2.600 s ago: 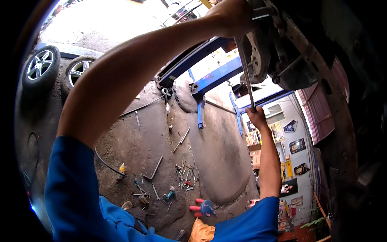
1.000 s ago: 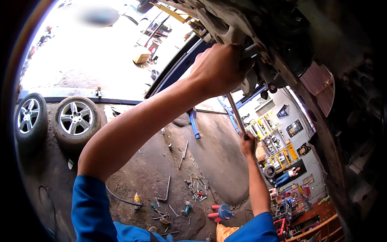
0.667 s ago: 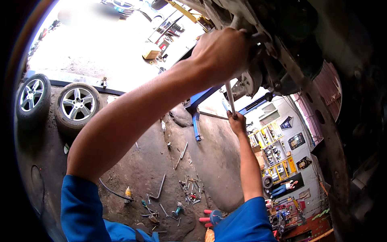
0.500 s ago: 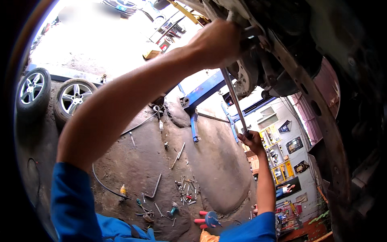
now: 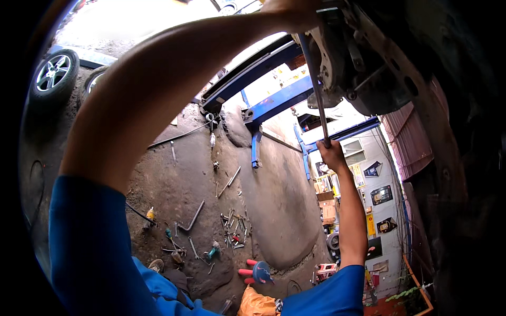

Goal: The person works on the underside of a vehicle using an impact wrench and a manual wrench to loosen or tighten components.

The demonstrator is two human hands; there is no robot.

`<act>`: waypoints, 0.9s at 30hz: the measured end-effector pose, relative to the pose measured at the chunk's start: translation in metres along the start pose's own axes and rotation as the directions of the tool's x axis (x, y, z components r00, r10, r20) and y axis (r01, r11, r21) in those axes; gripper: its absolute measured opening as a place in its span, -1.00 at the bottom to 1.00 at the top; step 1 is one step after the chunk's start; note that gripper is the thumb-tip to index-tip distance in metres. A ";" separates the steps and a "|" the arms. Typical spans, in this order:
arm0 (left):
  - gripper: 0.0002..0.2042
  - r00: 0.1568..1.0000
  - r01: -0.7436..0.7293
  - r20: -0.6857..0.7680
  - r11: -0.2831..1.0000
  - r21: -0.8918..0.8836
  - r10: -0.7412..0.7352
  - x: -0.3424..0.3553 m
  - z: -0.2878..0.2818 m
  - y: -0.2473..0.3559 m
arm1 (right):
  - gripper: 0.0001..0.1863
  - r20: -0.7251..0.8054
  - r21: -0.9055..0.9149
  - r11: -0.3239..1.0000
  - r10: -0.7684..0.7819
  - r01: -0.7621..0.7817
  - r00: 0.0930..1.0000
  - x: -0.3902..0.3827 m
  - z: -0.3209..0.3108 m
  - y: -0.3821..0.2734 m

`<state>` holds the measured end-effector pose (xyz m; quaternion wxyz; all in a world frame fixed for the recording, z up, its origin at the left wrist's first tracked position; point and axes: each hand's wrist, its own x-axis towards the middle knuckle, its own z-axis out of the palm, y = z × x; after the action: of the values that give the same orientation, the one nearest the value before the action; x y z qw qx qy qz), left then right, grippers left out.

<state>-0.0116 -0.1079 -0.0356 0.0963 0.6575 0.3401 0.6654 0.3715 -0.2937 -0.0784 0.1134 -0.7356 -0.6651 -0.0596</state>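
Observation:
My right hand point(image 5: 332, 154), arm raised, is closed round the lower end of a long metal bar point(image 5: 318, 95) that looks like a wrench handle. The bar runs steeply up to the underside of a raised vehicle point(image 5: 329, 68). At the bar's upper end is my left hand point(image 5: 292, 9), partly cut off by the top edge of the view. Its fingers are hidden, so its grip does not show. Close to this hand are dark suspension parts and a long rusty metal beam point(image 5: 392, 60).
Blue lift arms point(image 5: 279, 105) reach in beyond my hands. Sockets and hand tools point(image 5: 234, 226) lie scattered on the stained floor, near a small blue-topped stool point(image 5: 262, 272) with red legs. A wheel point(image 5: 54, 76) leans at the far left. Shelves and boxes point(image 5: 328, 210) line the right wall.
Both hands and the bar have moved upward in the view, and my left hand now reaches its top edge. The view has shifted, showing more of the lift arms. My right hand still grips the bar.

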 end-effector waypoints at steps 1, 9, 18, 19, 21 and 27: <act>-0.79 0.997 -0.049 -0.050 0.996 0.068 0.052 0.000 0.004 -0.002 | -0.61 0.010 -0.001 1.000 0.007 -0.007 1.000 -0.005 0.000 -0.001; -0.69 0.965 -0.261 0.097 0.912 0.316 0.243 0.020 0.022 -0.017 | -0.57 0.086 0.067 0.959 0.269 -0.275 0.959 -0.075 -0.021 -0.041; -0.86 0.924 -0.301 0.246 0.953 -0.005 0.293 0.011 0.000 -0.022 | -0.56 -0.048 -0.275 0.838 0.478 -0.472 0.877 -0.187 -0.090 -0.171; -0.86 0.929 -0.232 0.263 0.963 -0.137 0.261 0.010 0.002 -0.028 | -0.55 -0.054 -0.339 0.829 0.455 -0.445 0.889 -0.196 -0.095 -0.196; -0.85 0.930 -0.152 0.288 0.950 -0.271 0.231 0.011 0.002 -0.035 | -0.55 -0.117 -0.406 0.764 0.501 -0.502 0.857 -0.206 -0.109 -0.238; -0.82 0.877 -0.096 0.378 0.877 -0.470 0.298 0.001 0.032 -0.026 | -0.52 -0.254 -0.622 0.579 0.488 -0.528 0.835 -0.244 -0.135 -0.315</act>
<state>0.0102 -0.0777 -0.0530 0.2455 0.7835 0.0807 0.5651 0.0413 -0.5346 0.0215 -0.1281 -0.8826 -0.3557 -0.2794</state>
